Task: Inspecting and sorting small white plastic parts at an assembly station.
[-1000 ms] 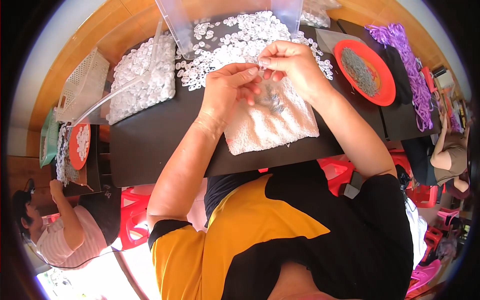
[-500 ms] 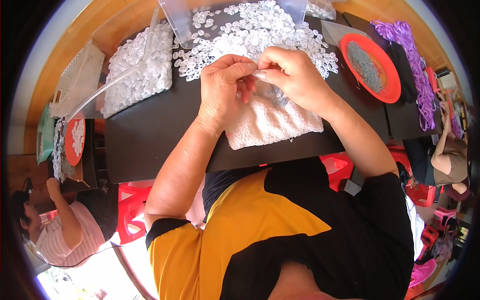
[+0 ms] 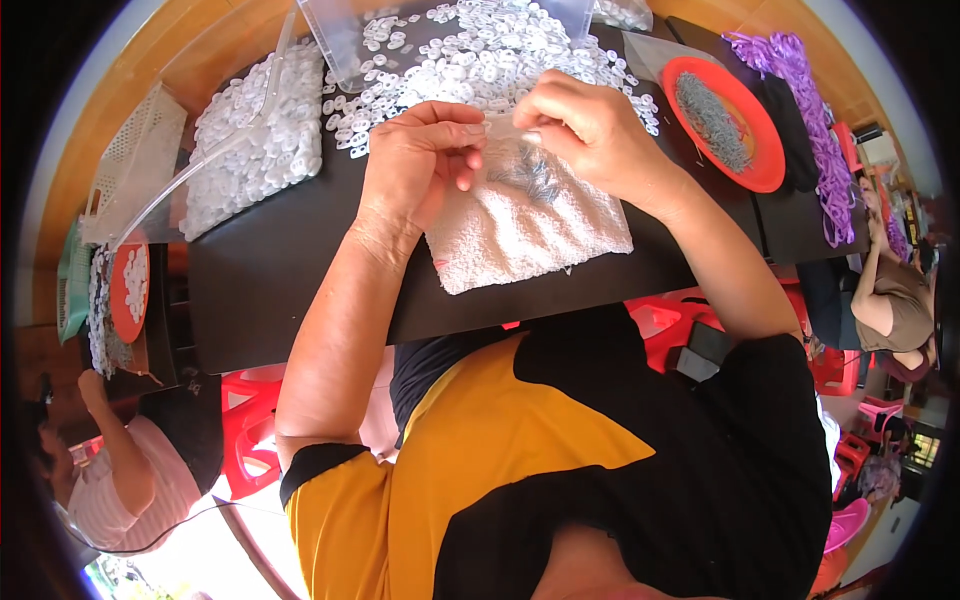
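My left hand (image 3: 412,165) is above the left edge of a pale pink towel (image 3: 530,235), thumb and forefinger pinched together. Whatever sits at its fingertips is too small to make out. A short gap to the right, my right hand (image 3: 595,135) also has its thumb and forefinger closed, their tips partly turned away. Small grey metal pieces (image 3: 535,178) lie on the towel below my hands. Just beyond my fingers spreads a heap of small white oval plastic pieces (image 3: 480,65), each with holes.
A red oval plate (image 3: 765,165) of grey metal pieces stands right, near purple ribbon (image 3: 800,90). A full bag of white pieces (image 3: 255,140) lies left; a clear plastic bin (image 3: 335,50) stands at the back. Other people sit left and right.
My hands have moved apart; their fingertips were together before. The grey metal pieces on the towel show more now. The whole view has shifted slightly.
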Tool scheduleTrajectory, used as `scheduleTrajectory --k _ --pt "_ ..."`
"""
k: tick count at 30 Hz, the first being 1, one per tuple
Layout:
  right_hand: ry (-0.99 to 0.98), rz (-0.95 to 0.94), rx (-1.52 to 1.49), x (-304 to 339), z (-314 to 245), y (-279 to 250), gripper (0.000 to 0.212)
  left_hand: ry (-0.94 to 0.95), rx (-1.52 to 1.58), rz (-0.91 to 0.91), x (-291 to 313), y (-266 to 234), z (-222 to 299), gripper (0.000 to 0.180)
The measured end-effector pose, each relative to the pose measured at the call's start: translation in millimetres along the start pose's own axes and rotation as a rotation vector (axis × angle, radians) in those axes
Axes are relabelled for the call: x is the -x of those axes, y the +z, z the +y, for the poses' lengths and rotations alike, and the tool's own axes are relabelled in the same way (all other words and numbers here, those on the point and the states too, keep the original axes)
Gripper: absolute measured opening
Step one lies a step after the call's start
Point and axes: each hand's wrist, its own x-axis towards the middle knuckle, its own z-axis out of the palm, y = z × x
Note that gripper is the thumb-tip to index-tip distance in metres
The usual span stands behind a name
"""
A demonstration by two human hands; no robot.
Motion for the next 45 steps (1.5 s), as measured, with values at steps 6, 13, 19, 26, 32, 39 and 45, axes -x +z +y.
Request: scheduleTrajectory --k 6,13,19,26,32,39,45 --pt "-0.062 -0.206 0.165 14 13 -10 0.011 0.027 -0.119 0.012 1 4 1 0.016" --pt "-0.076 -0.114 0.174 19 18 -8 0.01 0.077 -0.246 0.018 0 6 -6 0.012" --pt "0.087 -0.096 -0.013 19 13 -8 0.007 0.11 -0.396 0.059 3 14 -5 0.01" --pt "0.105 -0.031 -0.063 21 23 -2 0.012 0.102 -0.407 0.107 4 14 -7 0.01" --pt "0.192 -0.068 -0.228 19 17 -6 0.021 0.108 -0.402 0.096 6 14 -7 0.017" --pt "0.238 -0.059 -0.326 14 3 -6 0.025 0.134 -0.457 0.004 11 18 -5 0.016" --pt "0.081 0.033 -0.244 8 -4 2 0.021 0.127 -0.467 0.016 13 22 -4 0.012"
